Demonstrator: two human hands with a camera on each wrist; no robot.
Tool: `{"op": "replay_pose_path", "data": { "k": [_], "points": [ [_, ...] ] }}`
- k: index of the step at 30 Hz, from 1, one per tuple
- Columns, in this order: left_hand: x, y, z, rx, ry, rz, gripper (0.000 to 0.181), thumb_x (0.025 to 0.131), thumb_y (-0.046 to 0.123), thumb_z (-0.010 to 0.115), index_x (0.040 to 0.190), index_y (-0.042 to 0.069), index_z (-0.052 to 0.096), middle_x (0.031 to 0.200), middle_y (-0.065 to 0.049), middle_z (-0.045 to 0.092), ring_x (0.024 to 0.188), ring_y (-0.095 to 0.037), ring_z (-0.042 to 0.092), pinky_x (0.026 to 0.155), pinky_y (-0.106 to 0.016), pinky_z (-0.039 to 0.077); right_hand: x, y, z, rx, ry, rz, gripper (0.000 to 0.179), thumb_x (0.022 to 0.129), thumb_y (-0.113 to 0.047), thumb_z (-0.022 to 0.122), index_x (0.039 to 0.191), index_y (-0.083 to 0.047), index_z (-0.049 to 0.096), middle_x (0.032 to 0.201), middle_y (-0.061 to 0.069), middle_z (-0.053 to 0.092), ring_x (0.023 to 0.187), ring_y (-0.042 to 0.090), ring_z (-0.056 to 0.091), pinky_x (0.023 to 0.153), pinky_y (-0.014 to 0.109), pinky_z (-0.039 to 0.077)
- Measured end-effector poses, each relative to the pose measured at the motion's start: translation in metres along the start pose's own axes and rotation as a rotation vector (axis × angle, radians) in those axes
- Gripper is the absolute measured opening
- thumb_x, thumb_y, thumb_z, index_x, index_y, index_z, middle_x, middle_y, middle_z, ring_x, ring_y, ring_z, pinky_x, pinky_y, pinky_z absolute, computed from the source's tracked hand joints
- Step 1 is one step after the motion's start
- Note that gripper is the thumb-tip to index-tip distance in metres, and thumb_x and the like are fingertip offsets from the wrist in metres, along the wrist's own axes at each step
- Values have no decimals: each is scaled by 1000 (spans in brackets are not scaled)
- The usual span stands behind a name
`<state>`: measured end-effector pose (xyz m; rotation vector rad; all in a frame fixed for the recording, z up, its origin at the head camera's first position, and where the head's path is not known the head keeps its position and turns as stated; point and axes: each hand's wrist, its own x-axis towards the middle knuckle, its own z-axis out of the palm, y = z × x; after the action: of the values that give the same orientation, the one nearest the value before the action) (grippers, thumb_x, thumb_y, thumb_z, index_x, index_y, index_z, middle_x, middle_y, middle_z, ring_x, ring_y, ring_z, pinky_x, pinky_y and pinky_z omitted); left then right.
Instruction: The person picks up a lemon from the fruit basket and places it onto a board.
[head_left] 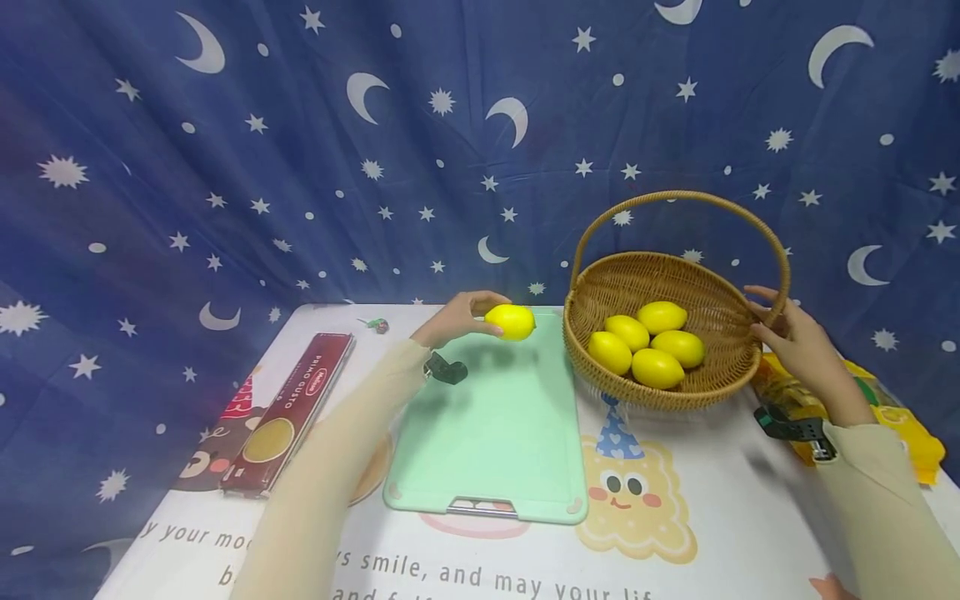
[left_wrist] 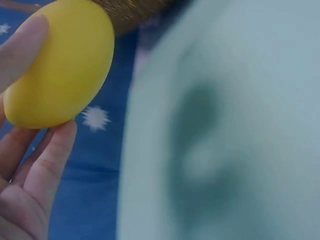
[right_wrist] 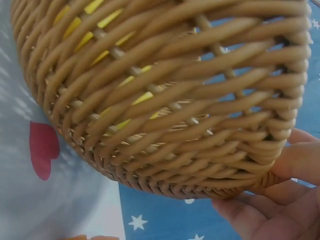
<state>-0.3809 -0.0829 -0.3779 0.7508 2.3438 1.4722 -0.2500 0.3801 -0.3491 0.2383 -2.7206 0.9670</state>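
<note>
My left hand (head_left: 467, 320) pinches a yellow lemon (head_left: 511, 322) between thumb and fingers, held above the far part of a pale green cutting board (head_left: 487, 433). In the left wrist view, the thumb lies on one side of that lemon (left_wrist: 62, 65) and fingertips touch its lower end. To the right, a brown wicker basket (head_left: 708, 310) with a tall hoop handle has its opening tilted toward me. Several lemons (head_left: 657, 368) lie inside it. My right hand (head_left: 804, 354) grips the basket's right edge by the handle's base; the right wrist view shows its fingers against the woven wall (right_wrist: 165, 105).
A long dark red pasta package (head_left: 292, 417) lies left of the board. Behind it is a small red-and-green item (head_left: 381, 326). A yellow bag (head_left: 900, 425) lies at the right, partly behind my right wrist. A blue star-patterned curtain (head_left: 420, 150) hangs along the table's back edge.
</note>
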Motion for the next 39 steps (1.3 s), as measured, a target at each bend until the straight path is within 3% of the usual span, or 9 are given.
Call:
{"op": "replay_pose_path", "data": {
  "k": [4,11,14,18,20,24,26,31,39],
  "points": [
    [2,-18,9,-37,16,-13,57,76,5,76,129,6,55,132,-10,58,126,-24,52,105,-40,42,-4,-1,-3,19,-18,6,54,99,-15,46,149,-21,26,137,35,41,84,-27,39,67,-1,38],
    [7,-36,18,-33,30,-32,56,77,0,74,129,3,54,133,-13,56,128,-26,50,109,-39,38,-7,-3,-4,31,-29,-15,53,98,-14,47,148,-19,30,137,31,45,86,-27,42,68,0,39],
    [10,-39,20,-46,34,-45,56,78,0,73,130,2,54,135,-13,55,129,-26,48,108,-39,39,-7,-3,-5,49,-32,-12,51,98,-16,48,146,-16,33,134,4,55,87,-25,45,69,2,40],
    [12,-39,21,-42,23,-47,56,78,0,72,130,3,53,136,-13,54,131,-27,47,109,-38,39,-6,-2,-6,59,-49,6,49,98,-18,48,145,-12,34,115,-27,51,87,-22,47,70,3,40],
    [14,-39,21,-30,12,-49,56,78,1,72,131,4,53,136,-13,54,131,-27,46,109,-39,38,-4,-2,-7,45,-57,12,48,98,-18,47,144,-10,35,114,-24,54,85,-22,48,69,4,40],
    [15,-38,21,-12,-11,-55,58,78,-1,72,132,4,52,138,-13,52,132,-28,44,111,-42,36,1,0,-8,16,-63,-15,46,98,-14,47,142,-3,36,118,7,64,82,-21,49,67,5,42],
    [15,-39,21,1,-19,-55,60,77,-1,72,133,5,51,139,-12,51,132,-29,44,111,-43,35,2,1,-7,23,-63,-32,45,98,-12,47,140,0,37,114,1,66,81,-20,51,65,6,44],
    [15,-41,20,26,-29,-45,61,77,-1,72,134,6,50,140,-12,50,133,-29,42,111,-44,34,2,2,-7,86,-50,-52,43,97,-10,50,135,4,40,99,-38,51,81,-19,54,66,4,45],
    [15,-41,20,-14,-36,-53,65,77,-2,73,136,7,49,142,-11,48,133,-29,42,111,-44,34,-2,2,-8,146,15,-28,41,94,-14,55,131,3,47,99,-39,53,83,-20,54,68,2,44]
  ]
}}
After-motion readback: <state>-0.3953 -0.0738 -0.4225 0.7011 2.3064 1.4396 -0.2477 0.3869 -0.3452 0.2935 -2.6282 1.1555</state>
